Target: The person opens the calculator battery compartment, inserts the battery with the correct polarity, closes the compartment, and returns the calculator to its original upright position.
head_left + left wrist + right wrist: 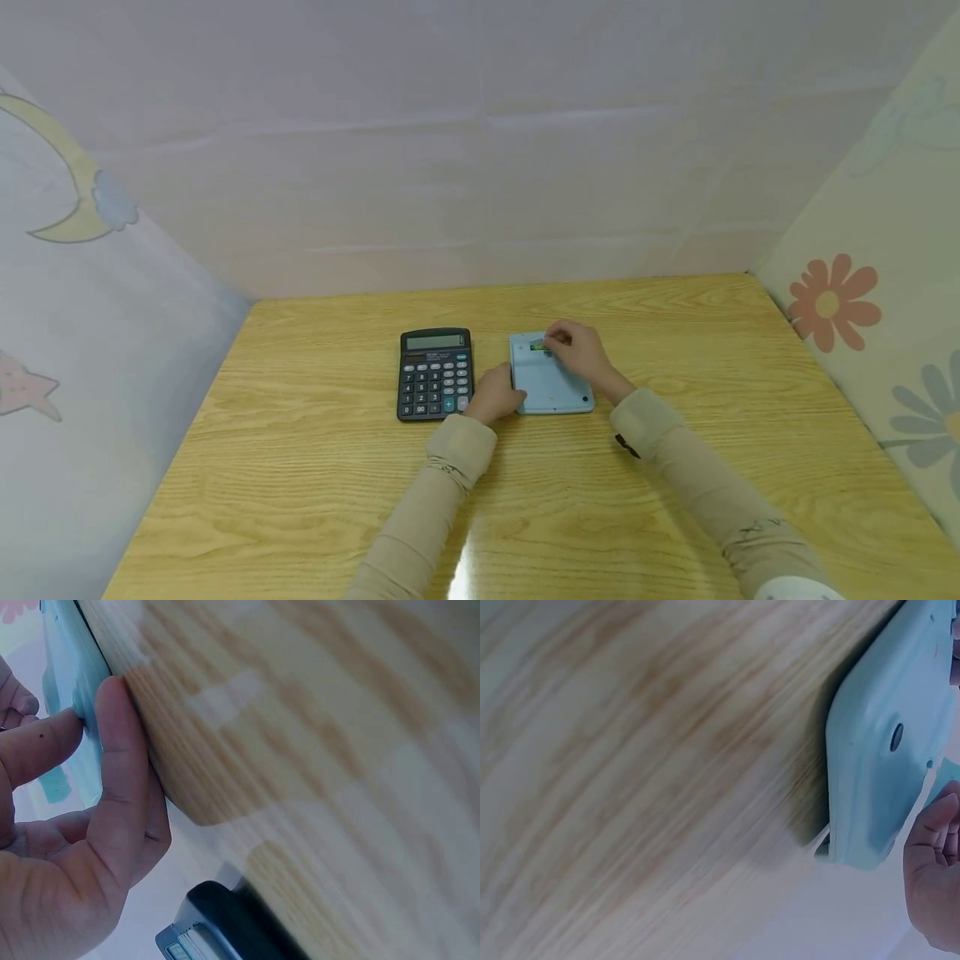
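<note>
A light blue device [551,387], perhaps a calculator, lies with its back up on the table. Near its top, a small slot shows something green [537,347], which looks like a battery. My left hand [493,393] grips the device's left edge, thumb on its back and fingers along its side. Over the slot, my right hand [581,350] pinches a small light blue piece [946,774], seemingly a cover; its fingertips hide part of the slot. A black calculator [435,375] lies face up just left of my left hand.
The wooden table [300,483] meets a pale cloth wall at its far edge. Printed cloth walls stand at the left and right. A small black thing [627,446] shows beside my right cuff.
</note>
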{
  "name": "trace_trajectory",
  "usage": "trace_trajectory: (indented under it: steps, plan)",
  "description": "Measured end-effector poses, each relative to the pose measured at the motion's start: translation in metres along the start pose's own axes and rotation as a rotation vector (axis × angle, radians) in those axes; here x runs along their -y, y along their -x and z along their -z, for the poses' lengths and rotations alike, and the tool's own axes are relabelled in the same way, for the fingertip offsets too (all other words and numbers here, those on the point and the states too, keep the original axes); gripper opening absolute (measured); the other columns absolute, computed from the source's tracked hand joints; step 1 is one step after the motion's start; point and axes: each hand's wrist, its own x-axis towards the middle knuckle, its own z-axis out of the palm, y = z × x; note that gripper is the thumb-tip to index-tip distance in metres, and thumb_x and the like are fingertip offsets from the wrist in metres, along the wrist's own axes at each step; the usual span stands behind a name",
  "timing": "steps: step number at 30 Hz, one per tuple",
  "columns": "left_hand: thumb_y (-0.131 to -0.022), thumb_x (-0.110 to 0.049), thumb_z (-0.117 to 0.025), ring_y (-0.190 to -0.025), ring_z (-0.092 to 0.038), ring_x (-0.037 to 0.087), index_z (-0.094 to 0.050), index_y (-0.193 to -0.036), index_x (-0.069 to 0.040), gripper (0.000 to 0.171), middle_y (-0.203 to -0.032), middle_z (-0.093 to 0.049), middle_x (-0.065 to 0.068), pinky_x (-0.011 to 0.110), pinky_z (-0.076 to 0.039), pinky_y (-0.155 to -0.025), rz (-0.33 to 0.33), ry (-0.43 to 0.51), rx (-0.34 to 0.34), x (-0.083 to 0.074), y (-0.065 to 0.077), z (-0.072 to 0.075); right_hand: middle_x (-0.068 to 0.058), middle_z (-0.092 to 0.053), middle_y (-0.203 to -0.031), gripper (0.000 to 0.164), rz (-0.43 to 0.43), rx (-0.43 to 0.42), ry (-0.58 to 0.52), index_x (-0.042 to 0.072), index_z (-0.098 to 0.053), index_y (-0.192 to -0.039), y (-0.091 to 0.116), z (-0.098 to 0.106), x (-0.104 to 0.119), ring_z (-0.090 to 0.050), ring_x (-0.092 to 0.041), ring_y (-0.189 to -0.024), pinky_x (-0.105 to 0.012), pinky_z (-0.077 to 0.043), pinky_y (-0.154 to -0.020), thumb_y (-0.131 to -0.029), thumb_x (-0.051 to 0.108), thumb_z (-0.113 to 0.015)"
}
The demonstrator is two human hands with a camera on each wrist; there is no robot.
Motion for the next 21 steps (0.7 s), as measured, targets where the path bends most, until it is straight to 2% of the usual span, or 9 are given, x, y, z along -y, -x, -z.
trace_trajectory:
  steps: [4,10,21]
  plan:
    - [-0.085,-0.01,-0.062,-0.07,-0.054,0.017,-0.05,-0.117,0.006,0.038,-0.096,-0.06,0.015,0.025,-0.044,-0.057,-0.003,0.0,-0.002,0.0001,0.0005,-0.0001,-0.013,-0.062,-0.074,0.008,0.008,-0.017,-0.01,-0.004,-0.063,-0.087,0.0001,-0.0001,0.0021,-0.055,-0.02,-0.059,-0.03,-0.045,-0.054,-0.086,0.003,-0.06]
    - [-0.085,-0.01,-0.062,-0.069,-0.054,0.017,-0.051,-0.116,0.005,0.037,-0.094,-0.059,0.013,0.025,-0.044,-0.057,-0.007,-0.002,0.005,0.001,0.0,-0.0003,-0.013,-0.062,-0.074,0.009,0.003,0.0,0.053,-0.005,-0.064,-0.087,-0.0018,-0.0038,0.0003,-0.056,-0.021,-0.063,-0.031,-0.045,-0.057,-0.086,0.003,-0.059]
    - [-0.085,-0.01,-0.062,-0.073,-0.055,0.018,-0.051,-0.117,0.005,0.038,-0.099,-0.06,0.015,0.027,-0.045,-0.06,-0.016,-0.012,0.004,0.0019,-0.0012,-0.0008,-0.008,-0.058,-0.068,0.008,-0.001,0.033,0.164,-0.003,-0.063,-0.085,-0.0048,-0.0056,-0.0007,-0.05,-0.018,-0.06,-0.031,-0.041,-0.055,-0.086,0.004,-0.059]
